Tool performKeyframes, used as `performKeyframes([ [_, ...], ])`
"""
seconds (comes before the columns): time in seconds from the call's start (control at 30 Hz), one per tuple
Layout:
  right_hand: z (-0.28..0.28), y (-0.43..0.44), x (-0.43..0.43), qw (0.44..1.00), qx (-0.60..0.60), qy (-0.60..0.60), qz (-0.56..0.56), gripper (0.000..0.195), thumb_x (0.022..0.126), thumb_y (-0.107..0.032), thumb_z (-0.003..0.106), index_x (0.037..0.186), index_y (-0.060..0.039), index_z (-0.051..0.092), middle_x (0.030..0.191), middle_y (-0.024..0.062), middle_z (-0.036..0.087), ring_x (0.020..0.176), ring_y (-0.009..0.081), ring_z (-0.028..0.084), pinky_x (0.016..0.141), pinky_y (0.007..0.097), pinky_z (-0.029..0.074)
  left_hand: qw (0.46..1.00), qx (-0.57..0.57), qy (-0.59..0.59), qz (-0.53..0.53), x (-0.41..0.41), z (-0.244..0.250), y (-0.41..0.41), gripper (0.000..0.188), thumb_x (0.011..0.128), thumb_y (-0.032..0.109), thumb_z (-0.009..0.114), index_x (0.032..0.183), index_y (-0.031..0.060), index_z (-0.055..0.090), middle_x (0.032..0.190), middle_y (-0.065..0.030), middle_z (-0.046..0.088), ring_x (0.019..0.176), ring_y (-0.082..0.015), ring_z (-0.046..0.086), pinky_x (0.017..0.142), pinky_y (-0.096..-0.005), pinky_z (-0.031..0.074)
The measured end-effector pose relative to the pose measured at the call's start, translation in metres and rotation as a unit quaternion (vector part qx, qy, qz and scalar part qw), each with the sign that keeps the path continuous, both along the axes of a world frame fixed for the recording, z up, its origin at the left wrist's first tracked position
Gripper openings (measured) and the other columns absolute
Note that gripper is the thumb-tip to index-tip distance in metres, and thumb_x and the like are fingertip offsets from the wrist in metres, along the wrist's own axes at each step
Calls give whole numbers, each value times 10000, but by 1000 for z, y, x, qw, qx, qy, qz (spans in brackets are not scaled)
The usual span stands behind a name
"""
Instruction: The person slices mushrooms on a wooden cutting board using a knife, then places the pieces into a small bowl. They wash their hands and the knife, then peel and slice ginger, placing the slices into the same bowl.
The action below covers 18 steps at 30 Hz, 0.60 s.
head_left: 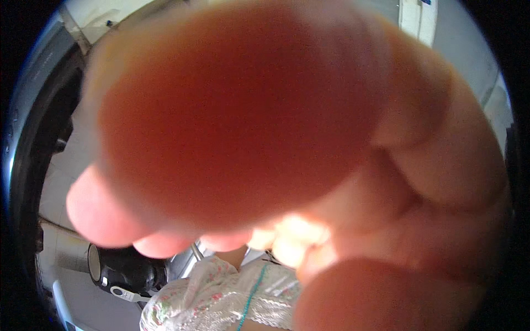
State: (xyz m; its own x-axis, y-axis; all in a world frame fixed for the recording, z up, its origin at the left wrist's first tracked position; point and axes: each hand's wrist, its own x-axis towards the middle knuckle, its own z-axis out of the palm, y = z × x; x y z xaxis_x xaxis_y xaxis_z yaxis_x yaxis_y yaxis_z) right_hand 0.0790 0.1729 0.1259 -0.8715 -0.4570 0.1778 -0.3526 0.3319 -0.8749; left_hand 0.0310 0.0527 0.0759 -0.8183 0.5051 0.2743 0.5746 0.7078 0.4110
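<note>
A bare hand, seemingly my right hand [290, 136], is right in front of the camera and covers most of the head view. It is blurred and dark red in the middle, with several rounded pink fingertips along its lower left edge. Whether it holds or touches anything cannot be told. My left hand is out of view. Below the fingers shows a white garment with a floral print and lace [203, 300], crossed by a teal cord [251, 296]. Bright light shines between the fingers.
A black cylindrical object with a light rim [124, 267] lies at the lower left, beside a grey tab-like piece with a hole [126, 293]. Pale tiles [62, 186] and a dark curved edge [31, 136] run along the left. A white upright strip [418, 22] shows at the top right.
</note>
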Motion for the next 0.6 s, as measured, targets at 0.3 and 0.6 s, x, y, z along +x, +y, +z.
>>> performKeyframes([
  [0.3,-98,-28,-12,984,177,-2,-7,336,828,-200,676,1077,-93,479,1024,135,580,935,303,557,806,435,449,999,6,-33,-35,11,-20,-6,343,821,212,708,1128,73,647,1358,-173,511,1342,-419,387,1101,-494,328],
  [0.6,142,47,1,975,-51,207,64,372,834,-207,682,1117,-88,473,1066,155,589,961,324,568,820,454,460,994,88,-62,16,12,-25,-14,364,797,220,730,1127,82,664,1384,-158,498,1377,-393,359,1102,-508,324],
])
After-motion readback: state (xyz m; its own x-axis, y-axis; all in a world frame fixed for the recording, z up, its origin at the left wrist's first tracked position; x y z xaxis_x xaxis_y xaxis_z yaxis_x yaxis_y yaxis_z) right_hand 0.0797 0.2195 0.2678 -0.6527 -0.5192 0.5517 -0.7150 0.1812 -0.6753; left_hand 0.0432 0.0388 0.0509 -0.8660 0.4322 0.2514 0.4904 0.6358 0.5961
